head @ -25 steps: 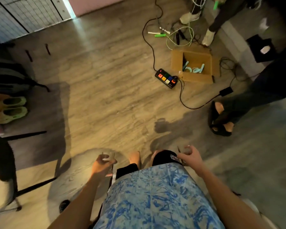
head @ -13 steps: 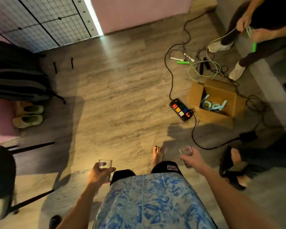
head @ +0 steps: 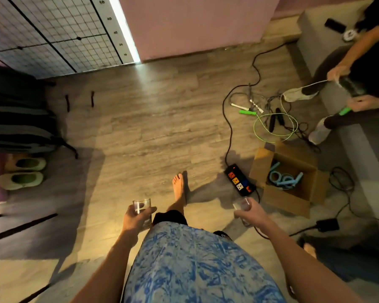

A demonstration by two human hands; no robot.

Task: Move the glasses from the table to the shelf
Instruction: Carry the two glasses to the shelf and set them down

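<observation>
My left hand [head: 134, 219] grips a clear drinking glass [head: 142, 206], held upright at waist height over the wooden floor. A second clear glass [head: 241, 204] is in my right hand [head: 249, 214], tilted slightly outward. Both hands are out in front of my blue patterned shirt, one on each side of my bare foot [head: 179, 187]. Neither the table nor the shelf is in view.
A power strip [head: 240, 182] and trailing cables lie on the floor to the right, beside an open cardboard box [head: 287, 200]. A seated person [head: 346, 88] handles cords at the far right. Slippers [head: 20, 172] and dark bags [head: 18, 119] sit at the left, below a wire grid panel [head: 53, 33].
The view has tilted up and forward as I walk across the floor. Both hands have stayed closed on their glasses and risen slightly into view.
</observation>
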